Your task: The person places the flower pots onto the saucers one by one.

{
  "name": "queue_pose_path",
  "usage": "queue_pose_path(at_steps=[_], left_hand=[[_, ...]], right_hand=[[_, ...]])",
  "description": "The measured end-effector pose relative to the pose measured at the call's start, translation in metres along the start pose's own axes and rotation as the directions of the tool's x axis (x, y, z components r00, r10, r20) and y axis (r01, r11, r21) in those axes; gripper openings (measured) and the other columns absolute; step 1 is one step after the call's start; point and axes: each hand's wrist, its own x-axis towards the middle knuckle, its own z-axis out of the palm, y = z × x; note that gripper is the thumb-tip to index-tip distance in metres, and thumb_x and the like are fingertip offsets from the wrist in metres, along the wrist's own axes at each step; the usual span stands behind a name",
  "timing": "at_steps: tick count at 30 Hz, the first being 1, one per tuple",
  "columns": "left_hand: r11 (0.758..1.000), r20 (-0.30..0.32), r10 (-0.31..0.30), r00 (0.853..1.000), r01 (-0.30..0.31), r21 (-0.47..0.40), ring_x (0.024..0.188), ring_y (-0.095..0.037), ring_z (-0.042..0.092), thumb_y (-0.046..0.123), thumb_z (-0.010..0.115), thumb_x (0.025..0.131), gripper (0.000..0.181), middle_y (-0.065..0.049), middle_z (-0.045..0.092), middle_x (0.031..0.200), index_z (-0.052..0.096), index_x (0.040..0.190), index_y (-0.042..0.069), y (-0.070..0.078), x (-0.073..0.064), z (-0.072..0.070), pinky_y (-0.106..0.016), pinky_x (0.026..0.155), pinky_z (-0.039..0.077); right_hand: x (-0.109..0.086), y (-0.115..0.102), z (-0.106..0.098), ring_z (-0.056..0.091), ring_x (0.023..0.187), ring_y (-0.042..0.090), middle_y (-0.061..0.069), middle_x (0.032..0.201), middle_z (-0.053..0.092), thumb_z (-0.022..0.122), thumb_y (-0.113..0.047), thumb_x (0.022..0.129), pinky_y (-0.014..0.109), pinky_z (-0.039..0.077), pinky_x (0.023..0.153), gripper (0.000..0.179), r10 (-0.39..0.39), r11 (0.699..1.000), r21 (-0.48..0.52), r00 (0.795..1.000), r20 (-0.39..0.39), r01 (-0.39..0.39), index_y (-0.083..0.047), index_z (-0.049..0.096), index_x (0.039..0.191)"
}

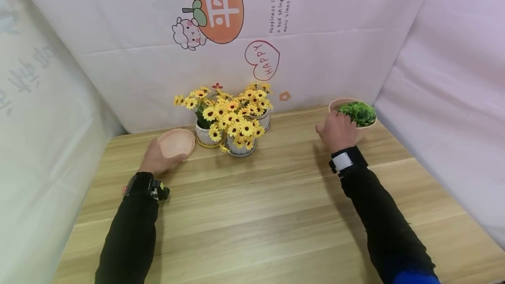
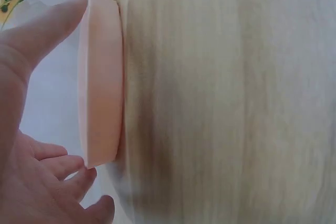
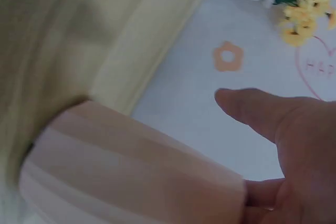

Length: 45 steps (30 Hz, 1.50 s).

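Observation:
A shallow pale pink saucer (image 1: 177, 143) lies at the back left of the table. My left hand (image 1: 155, 160) spans it from the left and front. In the left wrist view the thumb tip meets one end of the saucer's rim (image 2: 102, 82), and the fingertips meet the other end. At the back right stands a pink pot (image 3: 131, 171) with leafy greens (image 1: 359, 113) in it. My right hand (image 1: 338, 131) reaches its near rim, fingers over the edge beside the leaves. The right thumb (image 3: 252, 111) sticks out, apart from the pot. Part of the right fingers is hidden behind the rim.
Between the hands, three pots of yellow flowers (image 1: 236, 119) stand close together near the back wall. The left one sits on a yellow saucer (image 1: 209, 144), right beside the pink saucer. Printed white cloth (image 1: 315, 56) hangs behind the wooden table (image 1: 252, 214) and at both sides.

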Motion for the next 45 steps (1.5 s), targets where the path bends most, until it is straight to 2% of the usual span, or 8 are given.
queue_pose_path(at_steps=[5, 8, 11, 13, 18, 25, 32, 45], left_hand=[[0.993, -0.041, 0.112, 0.993, -0.113, -0.036, 0.144, -0.052, 0.042, 0.028, 0.091, 0.083, 0.099, -0.035, 0.042, 0.157, 0.036, 0.161, -0.001, -0.004, 0.006, 0.004, -0.066, 0.121, 0.033], [0.996, -0.026, 0.088, 0.996, -0.089, -0.025, 0.146, -0.054, 0.039, 0.027, 0.091, 0.084, 0.104, -0.038, 0.038, 0.158, 0.03, 0.162, -0.005, -0.005, 0.005, 0.003, -0.067, 0.122, 0.031], [0.999, 0.0, 0.045, 0.999, -0.045, -0.008, 0.148, -0.055, 0.034, 0.029, 0.089, 0.085, 0.109, -0.04, 0.032, 0.16, 0.022, 0.163, -0.009, -0.004, 0.003, 0.002, -0.067, 0.124, 0.029], [1.0, 0.011, 0.03, 0.999, -0.03, 0.007, 0.148, -0.056, 0.033, 0.029, 0.088, 0.086, 0.111, -0.042, 0.03, 0.16, 0.019, 0.163, -0.011, -0.003, 0.002, 0.002, -0.067, 0.124, 0.028], [1.0, 0.011, 0.026, 1.0, -0.026, 0.015, 0.149, -0.057, 0.032, 0.026, 0.087, 0.086, 0.11, -0.042, 0.029, 0.16, 0.018, 0.162, -0.012, -0.002, 0.0, 0.001, -0.067, 0.124, 0.027], [0.999, 0.046, -0.023, 0.999, 0.02, 0.046, 0.149, -0.059, 0.027, 0.028, 0.086, 0.088, 0.114, -0.045, 0.024, 0.16, 0.009, 0.161, -0.016, 0.002, -0.001, -0.001, -0.068, 0.125, 0.026], [0.999, 0.066, -0.025, 0.997, 0.022, 0.044, 0.15, -0.059, 0.027, 0.028, 0.086, 0.088, 0.116, -0.045, 0.023, 0.161, 0.008, 0.162, -0.015, 0.001, 0.001, 0.0, -0.069, 0.125, 0.026], [0.994, 0.082, 0.095, 0.992, -0.098, 0.044, 0.147, -0.058, 0.032, 0.016, 0.09, 0.083, 0.107, -0.044, 0.03, 0.158, 0.022, 0.161, -0.013, 0.014, -0.008, 0.001, -0.069, 0.125, 0.026]], right_hand=[[0.003, -0.002, 0.014, 0.067, 0.085, 0.052, 0.033, 0.09, 0.068, 0.07, -0.026, 0.101, 0.064, 0.055, 0.075, 0.041, 0.0, 0.994, -0.112, 0.994, -0.106, -0.012, 0.014, 0.062, 0.099], [0.005, -0.004, 0.025, 0.067, 0.083, 0.049, 0.031, 0.086, 0.068, 0.054, -0.018, 0.109, 0.061, 0.056, 0.073, 0.035, 0.006, 0.984, -0.175, 0.982, -0.189, -0.039, 0.012, 0.061, 0.093], [0.006, -0.004, 0.032, 0.067, 0.081, 0.048, 0.03, 0.083, 0.068, 0.038, -0.011, 0.113, 0.058, 0.056, 0.07, 0.039, 0.013, 0.978, -0.2, 0.969, -0.247, -0.064, 0.01, 0.061, 0.089], [0.006, -0.005, 0.034, 0.068, 0.081, 0.048, 0.03, 0.084, 0.069, 0.034, -0.01, 0.113, 0.058, 0.056, 0.071, 0.042, 0.019, 0.977, -0.201, 0.963, -0.269, -0.076, 0.01, 0.061, 0.088], [0.008, -0.008, 0.033, 0.069, 0.085, 0.049, 0.03, 0.087, 0.07, 0.036, -0.01, 0.113, 0.059, 0.057, 0.075, 0.04, 0.039, 0.976, -0.199, 0.967, -0.251, -0.091, 0.01, 0.061, 0.091], [0.008, -0.008, 0.034, 0.069, 0.085, 0.048, 0.03, 0.086, 0.07, 0.036, -0.01, 0.113, 0.059, 0.057, 0.074, 0.041, 0.041, 0.975, -0.201, 0.969, -0.243, -0.091, 0.01, 0.062, 0.089], [0.008, -0.005, 0.036, 0.069, 0.085, 0.048, 0.03, 0.086, 0.07, 0.038, -0.01, 0.112, 0.058, 0.057, 0.075, 0.038, 0.049, 0.972, -0.214, 0.97, -0.237, -0.102, 0.01, 0.062, 0.09], [0.009, 0.0, 0.037, 0.068, 0.085, 0.048, 0.03, 0.087, 0.069, 0.039, -0.01, 0.113, 0.057, 0.056, 0.076, 0.037, 0.073, 0.972, -0.206, 0.98, -0.187, -0.112, 0.01, 0.062, 0.091]])
